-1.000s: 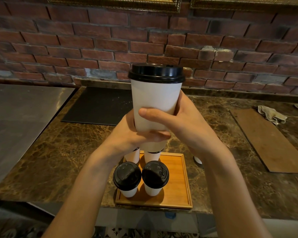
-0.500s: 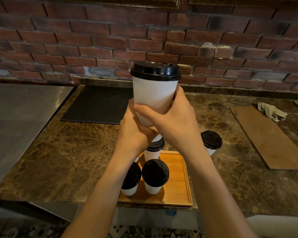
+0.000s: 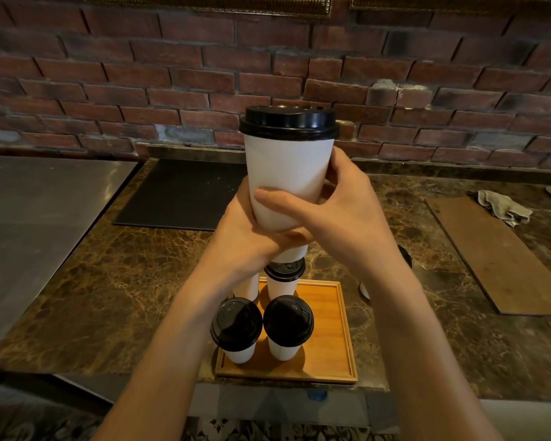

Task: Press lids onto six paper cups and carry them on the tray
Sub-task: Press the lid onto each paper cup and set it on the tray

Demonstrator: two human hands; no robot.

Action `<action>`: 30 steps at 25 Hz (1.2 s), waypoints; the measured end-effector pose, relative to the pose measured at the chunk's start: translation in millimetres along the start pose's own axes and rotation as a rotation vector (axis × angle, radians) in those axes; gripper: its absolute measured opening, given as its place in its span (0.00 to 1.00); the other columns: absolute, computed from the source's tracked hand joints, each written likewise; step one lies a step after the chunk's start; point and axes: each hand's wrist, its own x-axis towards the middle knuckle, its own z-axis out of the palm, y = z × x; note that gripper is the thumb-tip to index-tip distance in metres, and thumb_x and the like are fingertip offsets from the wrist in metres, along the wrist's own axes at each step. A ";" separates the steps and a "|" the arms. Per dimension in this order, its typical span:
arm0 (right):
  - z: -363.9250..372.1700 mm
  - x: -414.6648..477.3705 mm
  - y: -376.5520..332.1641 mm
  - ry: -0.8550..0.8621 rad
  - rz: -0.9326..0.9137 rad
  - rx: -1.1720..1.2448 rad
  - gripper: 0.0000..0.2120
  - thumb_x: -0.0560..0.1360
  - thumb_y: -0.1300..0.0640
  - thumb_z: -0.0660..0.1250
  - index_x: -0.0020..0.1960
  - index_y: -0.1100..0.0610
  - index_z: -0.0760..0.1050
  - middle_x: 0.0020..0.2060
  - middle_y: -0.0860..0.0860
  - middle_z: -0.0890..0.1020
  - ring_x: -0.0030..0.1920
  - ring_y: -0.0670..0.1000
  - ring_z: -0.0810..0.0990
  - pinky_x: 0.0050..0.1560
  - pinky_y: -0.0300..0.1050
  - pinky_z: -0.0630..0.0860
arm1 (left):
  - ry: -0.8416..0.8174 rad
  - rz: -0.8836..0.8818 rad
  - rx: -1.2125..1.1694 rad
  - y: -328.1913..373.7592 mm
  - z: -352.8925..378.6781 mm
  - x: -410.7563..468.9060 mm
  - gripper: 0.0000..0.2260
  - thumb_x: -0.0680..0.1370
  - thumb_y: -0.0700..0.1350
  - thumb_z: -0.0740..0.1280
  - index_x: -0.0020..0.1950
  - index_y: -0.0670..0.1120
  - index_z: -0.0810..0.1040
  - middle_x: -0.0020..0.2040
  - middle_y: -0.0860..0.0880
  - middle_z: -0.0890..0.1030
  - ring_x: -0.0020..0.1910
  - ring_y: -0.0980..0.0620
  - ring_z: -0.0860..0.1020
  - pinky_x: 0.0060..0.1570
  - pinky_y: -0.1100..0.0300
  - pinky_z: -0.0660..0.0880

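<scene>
Hands both grasp one lidded paper cup (image 3: 287, 183), held upright in the air above the wooden tray (image 3: 331, 316); the left hand (image 3: 245, 237) wraps the lower wall from the left, and the right hand (image 3: 341, 211) wraps it from the right with the thumb laid across the front. Its black lid (image 3: 288, 124) appears level and seated all round, though the far rim is hidden.

Four lidded cups occupy the left part of the tray: two at the near edge (image 3: 236, 329) (image 3: 288, 323), touching each other, and two behind them (image 3: 283, 275), partly hidden by the wrists. A sixth cup (image 3: 404, 259) stands on the marble counter (image 3: 109, 281) to the right of the tray, mostly concealed by the right forearm.

Likely step: place the held cup on the tray. Lower it vertically onto the bare right part of the tray, beside the rear row; keep the grip low on the wall and light, since paper walls deform and can unseat a lid; release only once the base rests flat; avoid brushing the neighbouring lids.
</scene>
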 end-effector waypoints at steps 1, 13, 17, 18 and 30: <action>-2.9 -0.2 -0.5 -0.024 -0.005 0.024 0.33 0.64 0.43 0.79 0.64 0.45 0.69 0.53 0.38 0.77 0.54 0.36 0.76 0.49 0.35 0.79 | -0.038 -0.001 -0.005 1.9 -2.8 -0.3 0.28 0.63 0.38 0.77 0.56 0.57 0.69 0.47 0.62 0.80 0.48 0.72 0.77 0.38 0.77 0.73; -21.4 -5.3 6.5 -0.250 -0.026 0.219 0.29 0.64 0.52 0.79 0.62 0.46 0.72 0.51 0.38 0.82 0.54 0.41 0.81 0.46 0.34 0.78 | -0.335 -0.073 -0.181 1.4 -18.3 -5.9 0.29 0.63 0.45 0.76 0.62 0.55 0.74 0.56 0.53 0.80 0.57 0.53 0.78 0.50 0.63 0.77; -22.5 -5.4 8.7 -0.272 -0.009 0.228 0.28 0.64 0.52 0.78 0.61 0.46 0.72 0.52 0.40 0.82 0.55 0.43 0.81 0.49 0.37 0.79 | -0.344 -0.081 -0.179 0.2 -18.6 -5.8 0.30 0.64 0.44 0.76 0.64 0.52 0.72 0.56 0.52 0.80 0.58 0.53 0.78 0.50 0.64 0.77; -22.4 -5.5 8.6 -0.269 -0.004 0.220 0.28 0.64 0.52 0.78 0.61 0.45 0.72 0.52 0.40 0.82 0.56 0.43 0.81 0.49 0.37 0.79 | -0.334 -0.080 -0.181 0.2 -17.8 -6.0 0.30 0.64 0.44 0.76 0.64 0.53 0.72 0.55 0.53 0.80 0.57 0.53 0.78 0.49 0.64 0.77; -6.4 -11.8 0.4 -0.065 0.053 0.092 0.37 0.64 0.49 0.80 0.68 0.49 0.68 0.57 0.43 0.78 0.58 0.41 0.77 0.55 0.46 0.80 | -0.068 -0.024 -0.102 0.1 0.2 -7.7 0.35 0.58 0.49 0.77 0.63 0.49 0.71 0.53 0.55 0.81 0.54 0.61 0.79 0.44 0.71 0.76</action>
